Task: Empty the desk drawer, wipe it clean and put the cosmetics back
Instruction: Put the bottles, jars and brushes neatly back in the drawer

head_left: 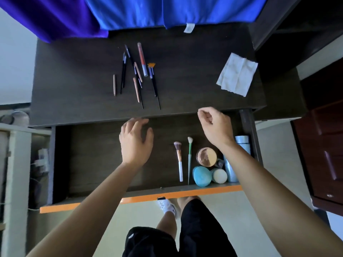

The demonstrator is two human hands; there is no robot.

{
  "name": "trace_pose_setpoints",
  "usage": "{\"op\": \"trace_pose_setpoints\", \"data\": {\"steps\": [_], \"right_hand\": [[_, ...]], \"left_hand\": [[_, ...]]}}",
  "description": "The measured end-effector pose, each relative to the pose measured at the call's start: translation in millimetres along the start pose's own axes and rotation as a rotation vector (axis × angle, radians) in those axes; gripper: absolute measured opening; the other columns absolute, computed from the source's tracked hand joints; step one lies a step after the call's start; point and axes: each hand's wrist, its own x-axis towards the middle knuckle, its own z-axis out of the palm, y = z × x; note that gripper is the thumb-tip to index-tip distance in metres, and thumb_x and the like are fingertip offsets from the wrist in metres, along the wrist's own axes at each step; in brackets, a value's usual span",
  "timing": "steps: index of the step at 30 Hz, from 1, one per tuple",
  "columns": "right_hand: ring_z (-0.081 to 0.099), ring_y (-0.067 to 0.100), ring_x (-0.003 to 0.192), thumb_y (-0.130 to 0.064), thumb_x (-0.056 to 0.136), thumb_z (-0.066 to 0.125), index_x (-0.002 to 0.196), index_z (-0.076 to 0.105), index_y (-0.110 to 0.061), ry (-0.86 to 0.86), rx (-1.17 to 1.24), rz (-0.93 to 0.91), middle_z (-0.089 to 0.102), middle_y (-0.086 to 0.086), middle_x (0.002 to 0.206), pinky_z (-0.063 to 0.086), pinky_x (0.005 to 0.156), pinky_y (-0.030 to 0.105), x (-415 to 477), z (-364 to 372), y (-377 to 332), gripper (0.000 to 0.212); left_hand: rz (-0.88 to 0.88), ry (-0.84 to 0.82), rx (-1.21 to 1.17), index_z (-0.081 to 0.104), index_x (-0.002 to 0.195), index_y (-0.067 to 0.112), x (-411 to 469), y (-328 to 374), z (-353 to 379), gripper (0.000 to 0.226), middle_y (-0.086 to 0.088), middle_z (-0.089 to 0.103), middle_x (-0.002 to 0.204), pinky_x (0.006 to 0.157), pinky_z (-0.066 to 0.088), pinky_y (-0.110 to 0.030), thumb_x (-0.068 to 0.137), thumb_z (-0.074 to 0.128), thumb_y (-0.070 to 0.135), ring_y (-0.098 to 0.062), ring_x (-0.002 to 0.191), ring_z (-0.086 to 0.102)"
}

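The dark drawer (92, 160) with an orange front edge stands pulled out. In its right part lie a pink-tipped brush (179, 160), a green-handled brush (189, 158), a round powder compact (206, 157), a blue sponge (202, 176), a white puff (220, 175) and silver-blue tubes (242, 141). Several pencils and thin brushes (137, 75) lie on the dark desk top (74, 80). My left hand (135, 143) hovers over the drawer's middle with fingers spread, holding nothing. My right hand (215, 127) is at the desk's front edge, fingers loosely curled, nothing visible in it.
A white tissue (237, 74) lies on the desk at the right. Blue and purple cloth (130, 12) hangs behind the desk. A brown cabinet (323, 154) stands to the right, a pale shelf (16, 164) to the left. My legs and a white shoe are below the drawer.
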Motion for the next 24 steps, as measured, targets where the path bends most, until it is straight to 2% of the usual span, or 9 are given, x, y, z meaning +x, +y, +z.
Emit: {"op": "trace_pose_setpoints", "data": {"steps": [2,7,11,17,24], "right_hand": [[0.064,0.004,0.085,-0.035,0.095,0.060,0.108,0.069,-0.026,-0.011,0.015,-0.033,0.070,-0.012,0.094,0.051,0.081,0.024,8,2,-9,0.019],[0.064,0.007,0.095,-0.034,0.093,0.062,0.119,0.066,-0.023,-0.081,0.016,-0.086,0.068,-0.007,0.105,0.052,0.087,0.027,32,23,-26,0.028],[0.060,0.008,0.100,-0.036,0.096,0.060,0.126,0.062,-0.023,-0.152,-0.042,-0.145,0.063,-0.006,0.113,0.049,0.081,0.024,52,46,-44,0.033],[0.059,0.018,0.105,-0.042,0.095,0.057,0.123,0.063,-0.023,-0.147,-0.098,-0.181,0.062,-0.002,0.113,0.050,0.082,0.033,91,82,-74,0.035],[0.059,0.021,0.103,-0.039,0.091,0.060,0.113,0.064,-0.027,-0.123,-0.164,-0.101,0.061,-0.002,0.108,0.050,0.077,0.035,129,99,-94,0.026]], "left_hand": [[0.009,0.032,0.005,0.063,0.121,0.016,12,-1,-9,0.034,-0.007,0.055,0.130,0.103,0.033,-0.038,0.088,0.063,0.022,-0.028,0.124,0.044],[-0.015,-0.025,0.092,0.046,0.141,0.015,47,-9,-11,0.055,-0.012,0.038,0.148,0.110,0.027,-0.045,0.090,0.063,0.026,-0.032,0.136,0.032],[-0.017,-0.072,0.190,0.041,0.144,0.016,68,-21,-3,0.057,-0.012,0.033,0.152,0.110,0.027,-0.051,0.093,0.059,0.031,-0.034,0.139,0.028],[-0.078,-0.026,0.267,0.052,0.136,0.016,77,-33,11,0.050,-0.003,0.050,0.142,0.107,0.027,-0.045,0.093,0.043,0.041,-0.028,0.127,0.043],[-0.076,0.029,0.315,0.057,0.128,0.017,84,-32,14,0.044,-0.005,0.059,0.123,0.099,0.031,-0.046,0.093,0.044,0.039,-0.031,0.111,0.048]]}}
